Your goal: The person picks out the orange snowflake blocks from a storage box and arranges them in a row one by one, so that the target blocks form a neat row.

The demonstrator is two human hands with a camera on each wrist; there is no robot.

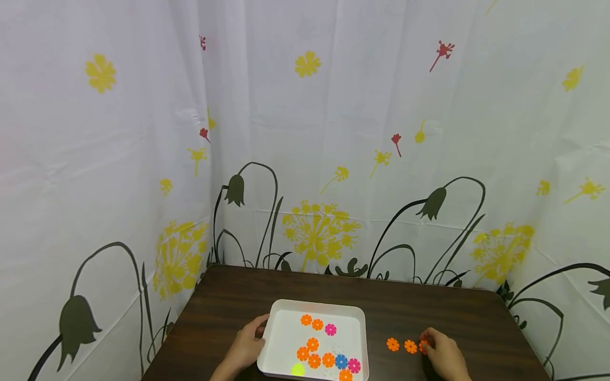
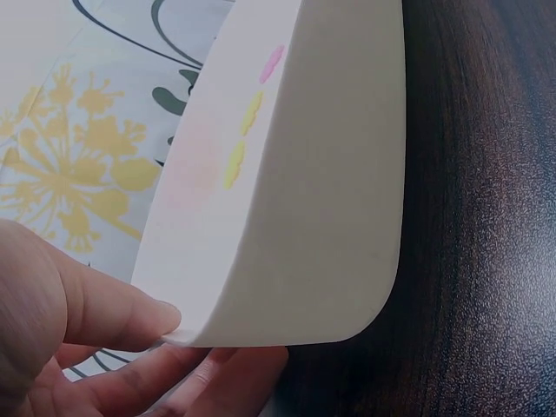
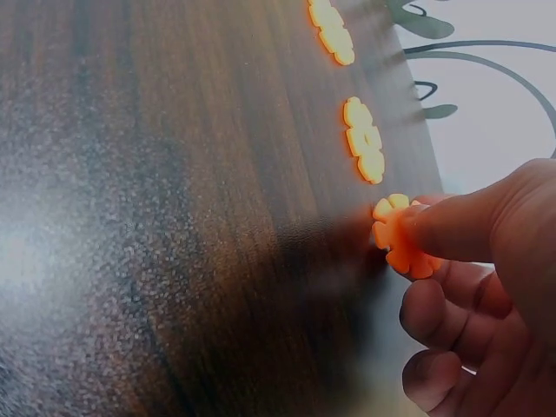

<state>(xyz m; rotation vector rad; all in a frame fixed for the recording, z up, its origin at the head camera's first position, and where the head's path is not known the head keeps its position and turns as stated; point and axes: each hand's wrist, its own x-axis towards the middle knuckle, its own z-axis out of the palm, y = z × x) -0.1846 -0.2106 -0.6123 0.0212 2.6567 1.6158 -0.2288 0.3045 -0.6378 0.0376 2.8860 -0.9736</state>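
A white tray (image 1: 286, 328) stands on the table, several flower-shaped discs in it: mostly orange, with pink, blue and yellow-green ones. My left hand (image 1: 245, 344) grips the tray's left side; in the left wrist view the thumb lies over the rim of the tray (image 2: 321, 217) with fingers beneath. Right of the tray, two orange flower discs (image 1: 393, 344) lie flat in a row. At the row's right end my right hand (image 1: 445, 353) pinches a third orange flower disc (image 3: 395, 234) between thumb and fingers, close over the wood. The hand covers part of that disc.
The dark brown wooden table (image 1: 381, 296) has its far edge against a white curtain (image 1: 357, 132) printed with yellow, red and dark green flowers. More of the curtain hangs on the left and right. A band of bare wood separates the tray from the disc row.
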